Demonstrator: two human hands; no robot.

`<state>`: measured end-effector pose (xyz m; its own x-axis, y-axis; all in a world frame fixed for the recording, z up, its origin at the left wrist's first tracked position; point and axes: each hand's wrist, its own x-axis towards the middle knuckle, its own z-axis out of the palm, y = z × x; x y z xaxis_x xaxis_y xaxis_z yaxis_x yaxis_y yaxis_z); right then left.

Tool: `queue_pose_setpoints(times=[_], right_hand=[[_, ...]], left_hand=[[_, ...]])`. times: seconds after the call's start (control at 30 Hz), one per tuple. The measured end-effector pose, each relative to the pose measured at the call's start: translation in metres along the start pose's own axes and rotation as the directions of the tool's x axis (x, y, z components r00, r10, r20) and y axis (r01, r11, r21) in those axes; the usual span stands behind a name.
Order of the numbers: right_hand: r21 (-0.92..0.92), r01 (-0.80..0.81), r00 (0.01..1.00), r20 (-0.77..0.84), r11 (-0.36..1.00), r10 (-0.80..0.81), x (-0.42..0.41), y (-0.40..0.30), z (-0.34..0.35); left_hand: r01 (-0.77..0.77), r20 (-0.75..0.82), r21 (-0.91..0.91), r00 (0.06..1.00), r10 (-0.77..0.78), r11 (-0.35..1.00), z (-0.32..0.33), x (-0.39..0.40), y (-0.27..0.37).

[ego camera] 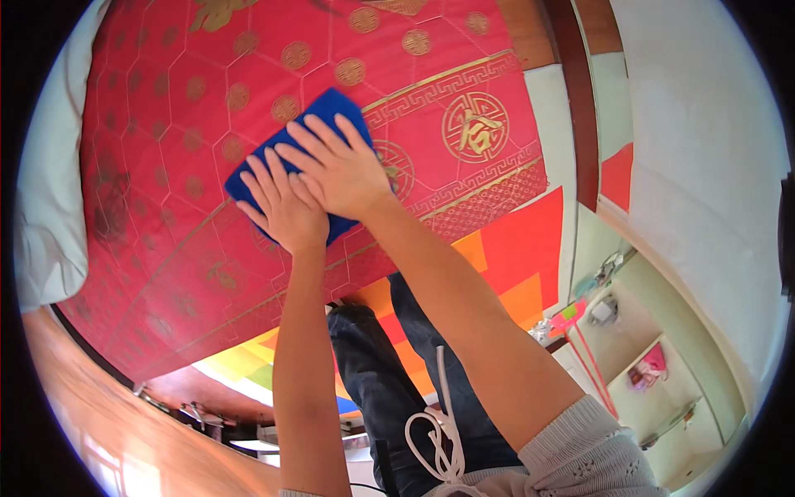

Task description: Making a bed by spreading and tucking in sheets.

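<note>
A folded blue cloth (pixel 332 109) lies on a red tablecloth (pixel 186 248) with gold round emblems and a key-pattern border. Both of my hands rest flat on the blue cloth, palms down. My left hand (pixel 289 211) covers its lower left part, with the fingers spread. My right hand (pixel 348 171) lies beside it to the upper right, fingers spread too, and the two hands touch or overlap at the thumbs. Neither hand has its fingers closed on the cloth.
White fabric (pixel 53 248) borders the red cloth at the left. A brightly coloured patchwork-pattern mat (pixel 528 248) shows beyond its near edge. At the lower right are open shelves (pixel 627 329) holding small items and a pink long-handled thing (pixel 568 317). My legs (pixel 372 366) are below.
</note>
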<state>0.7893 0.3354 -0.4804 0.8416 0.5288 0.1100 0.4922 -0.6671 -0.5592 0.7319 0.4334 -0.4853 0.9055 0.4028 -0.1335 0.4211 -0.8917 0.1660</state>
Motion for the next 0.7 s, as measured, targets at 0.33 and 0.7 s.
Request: queue_pose_setpoints(times=[0.33, 0.7], right_hand=[[-0.089, -0.204, 0.971, 0.105, 0.975, 0.213, -0.152, 0.039, -0.075], [-0.087, -0.115, 0.987, -0.125, 0.990, 0.104, -0.036, 0.136, -0.100]], left_hand=[[-0.094, 0.186, -0.019, 0.978, 0.096, 0.995, 0.014, -0.136, 0.091], [-0.209, -0.017, 0.001, 0.978, 0.208, 0.978, 0.028, 0.011, 0.169]])
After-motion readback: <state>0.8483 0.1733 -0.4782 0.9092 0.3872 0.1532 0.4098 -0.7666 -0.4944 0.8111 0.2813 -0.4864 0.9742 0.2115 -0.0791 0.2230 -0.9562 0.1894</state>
